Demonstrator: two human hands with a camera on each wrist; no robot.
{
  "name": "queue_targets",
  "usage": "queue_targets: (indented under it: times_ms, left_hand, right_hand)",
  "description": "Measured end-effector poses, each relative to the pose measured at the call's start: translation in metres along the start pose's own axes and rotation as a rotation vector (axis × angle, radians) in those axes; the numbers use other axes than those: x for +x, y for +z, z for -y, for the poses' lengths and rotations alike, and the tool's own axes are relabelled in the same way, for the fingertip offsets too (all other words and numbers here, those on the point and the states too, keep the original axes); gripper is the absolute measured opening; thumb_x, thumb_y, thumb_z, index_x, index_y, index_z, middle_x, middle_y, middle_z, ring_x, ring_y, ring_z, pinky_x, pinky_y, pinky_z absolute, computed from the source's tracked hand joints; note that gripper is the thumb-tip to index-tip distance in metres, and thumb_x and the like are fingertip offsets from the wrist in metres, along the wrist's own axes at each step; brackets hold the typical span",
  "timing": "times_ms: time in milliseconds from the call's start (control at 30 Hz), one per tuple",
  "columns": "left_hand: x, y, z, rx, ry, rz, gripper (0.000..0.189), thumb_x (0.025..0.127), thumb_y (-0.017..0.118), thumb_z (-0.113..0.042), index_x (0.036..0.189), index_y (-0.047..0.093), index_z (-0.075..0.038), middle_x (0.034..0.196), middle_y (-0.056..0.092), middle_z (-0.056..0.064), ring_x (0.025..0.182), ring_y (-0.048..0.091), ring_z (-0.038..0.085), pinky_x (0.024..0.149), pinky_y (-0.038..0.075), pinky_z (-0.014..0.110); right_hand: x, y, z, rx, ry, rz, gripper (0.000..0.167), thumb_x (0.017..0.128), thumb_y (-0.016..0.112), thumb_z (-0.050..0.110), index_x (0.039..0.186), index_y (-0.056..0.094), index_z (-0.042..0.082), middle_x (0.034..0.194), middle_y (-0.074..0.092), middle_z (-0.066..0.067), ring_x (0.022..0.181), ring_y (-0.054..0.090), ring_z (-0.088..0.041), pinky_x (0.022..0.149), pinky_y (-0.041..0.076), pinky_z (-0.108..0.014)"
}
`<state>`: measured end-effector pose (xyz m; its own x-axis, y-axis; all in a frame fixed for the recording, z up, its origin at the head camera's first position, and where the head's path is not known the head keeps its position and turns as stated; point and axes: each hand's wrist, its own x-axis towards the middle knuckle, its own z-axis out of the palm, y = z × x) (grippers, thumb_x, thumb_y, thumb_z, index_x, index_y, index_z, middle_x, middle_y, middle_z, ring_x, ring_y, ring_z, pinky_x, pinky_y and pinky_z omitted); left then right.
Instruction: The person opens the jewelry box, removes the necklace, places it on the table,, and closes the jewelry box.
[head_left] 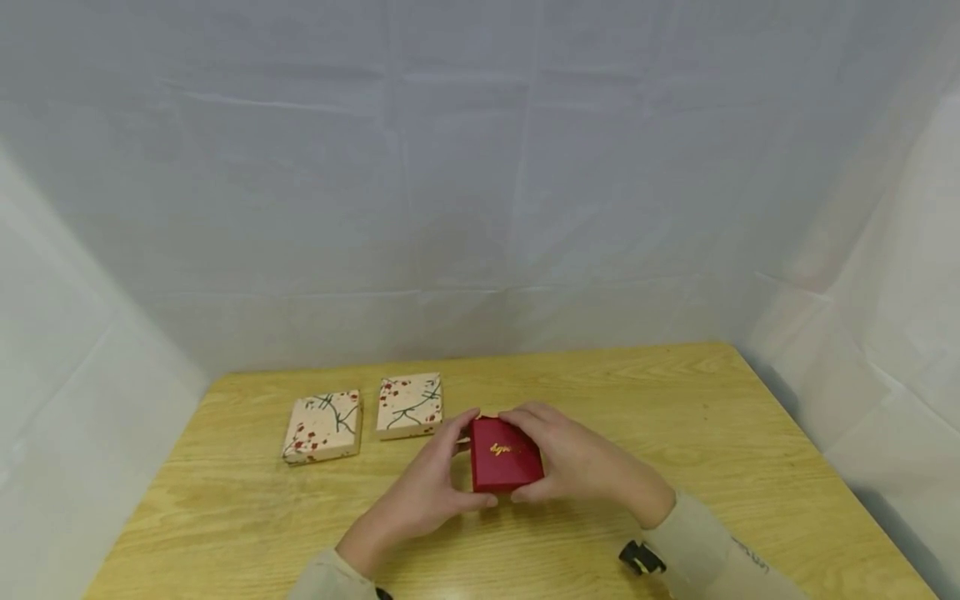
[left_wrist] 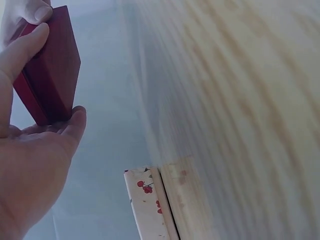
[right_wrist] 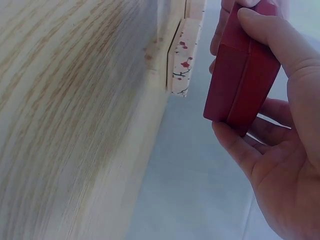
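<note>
A dark red box [head_left: 504,468] with gold lettering on its lid is held between both hands above the table. My left hand [head_left: 427,483] grips its left side, thumb at the near edge and fingers at the far edge. On the opposite side my right hand [head_left: 581,458] grips it the same way. In the right wrist view a seam runs along the side of the red box [right_wrist: 242,75], which looks closed. The left wrist view shows the red box [left_wrist: 55,70] raised off the tabletop, with the left hand [left_wrist: 40,160] around it.
Two cream boxes with red blossoms and dark branches lie on the wooden table [head_left: 675,417]: one cream box [head_left: 324,427] farther left, another cream box [head_left: 410,404] just behind the left hand. White cloth [head_left: 465,183] hangs behind the table and at both sides.
</note>
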<state>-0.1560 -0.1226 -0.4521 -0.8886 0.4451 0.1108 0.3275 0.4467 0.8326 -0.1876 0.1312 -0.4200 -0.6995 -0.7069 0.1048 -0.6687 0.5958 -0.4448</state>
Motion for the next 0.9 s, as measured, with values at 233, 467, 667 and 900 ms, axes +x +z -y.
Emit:
queue_targets:
  times_ms: [233, 467, 667, 900]
  left_hand:
    - [-0.0007, 0.0009, -0.0002, 0.01, 0.007, -0.004, 0.11, 0.082, 0.094, -0.018, 0.167, 0.024, -0.008, 0.159, 0.044, 0.009, 0.144, 0.048, 0.028, 0.118, 0.043, 0.046]
    - [-0.001, 0.0012, 0.0009, 0.004, 0.014, -0.005, 0.108, 0.083, 0.094, -0.019, 0.166, 0.025, -0.009, 0.159, 0.044, 0.007, 0.144, 0.048, 0.027, 0.118, 0.043, 0.046]
    - [-0.0009, 0.0012, 0.0011, 0.005, 0.013, -0.003, 0.109, 0.082, 0.094, -0.018, 0.166, 0.025, -0.009, 0.16, 0.044, 0.008, 0.145, 0.047, 0.027, 0.119, 0.042, 0.046]
    - [-0.001, 0.0011, 0.0025, 0.006, 0.004, -0.003, 0.111, 0.082, 0.094, -0.018, 0.167, 0.022, -0.009, 0.16, 0.044, 0.009, 0.145, 0.047, 0.028, 0.119, 0.041, 0.047]
  right_hand:
    - [0.0002, -0.0001, -0.0007, -0.006, -0.006, -0.006, 0.096, 0.081, 0.094, 0.043, 0.156, 0.047, 0.005, 0.145, 0.056, -0.005, 0.127, 0.055, -0.017, 0.103, 0.056, -0.035]
    - [-0.0014, -0.0013, 0.0011, 0.019, 0.017, 0.0, 0.096, 0.081, 0.093, 0.044, 0.156, 0.048, 0.007, 0.146, 0.056, -0.004, 0.127, 0.055, -0.016, 0.102, 0.056, -0.035]
    - [-0.0012, -0.0011, 0.0003, 0.032, 0.019, 0.005, 0.094, 0.081, 0.093, 0.043, 0.156, 0.048, 0.008, 0.145, 0.056, -0.002, 0.125, 0.055, -0.014, 0.102, 0.056, -0.034]
    - [-0.0012, -0.0009, 0.0007, 0.021, 0.014, -0.001, 0.096, 0.081, 0.093, 0.044, 0.157, 0.047, 0.007, 0.146, 0.056, -0.004, 0.127, 0.055, -0.016, 0.103, 0.056, -0.036]
